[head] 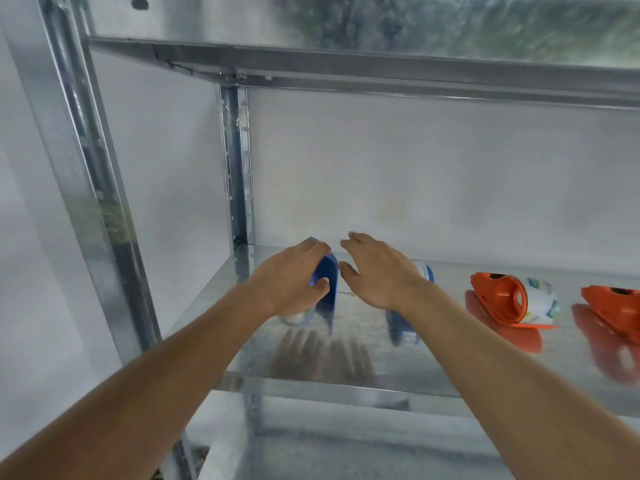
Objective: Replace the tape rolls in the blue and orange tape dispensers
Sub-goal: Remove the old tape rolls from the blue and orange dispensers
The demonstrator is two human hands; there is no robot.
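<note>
A blue tape dispenser (327, 282) stands on the shiny metal shelf (433, 358), and my left hand (294, 278) grips it from the left, fingers over its top and thumb on its side. My right hand (375, 271) hovers just right of it, fingers relaxed and holding nothing. Behind my right wrist a second blue dispenser (426, 271) is mostly hidden. An orange dispenser (502, 297) with a white printed tape roll (540, 301) lies further right. Another orange dispenser (616, 303) is cut off by the right edge.
The shelf sits in a galvanised rack with a front-left upright post (86, 174), a rear post (239, 168) and an upper shelf beam (381, 69) overhead. A white wall backs the rack. The shelf surface mirrors the hands and dispensers.
</note>
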